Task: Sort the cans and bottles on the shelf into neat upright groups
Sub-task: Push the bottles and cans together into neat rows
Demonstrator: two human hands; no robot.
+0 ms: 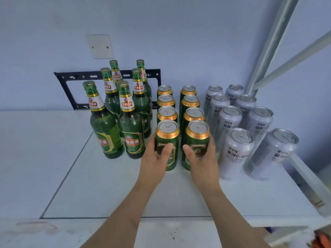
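Several green glass bottles (131, 126) stand upright in two rows at the left of the shelf (107, 190). To their right stand two rows of green cans with gold rims, and further right two rows of silver cans (236, 151). My left hand (155, 158) wraps the front green can of the left row (167, 136). My right hand (202, 156) wraps the front green can of the right row (197, 136). Both cans stand upright on the shelf.
A black metal bracket (69, 93) is fixed to the wall behind the bottles. A white wall plate (99, 46) sits above it. Grey shelf struts (272, 43) rise at the right. The shelf's front edge (125, 218) runs below my forearms.
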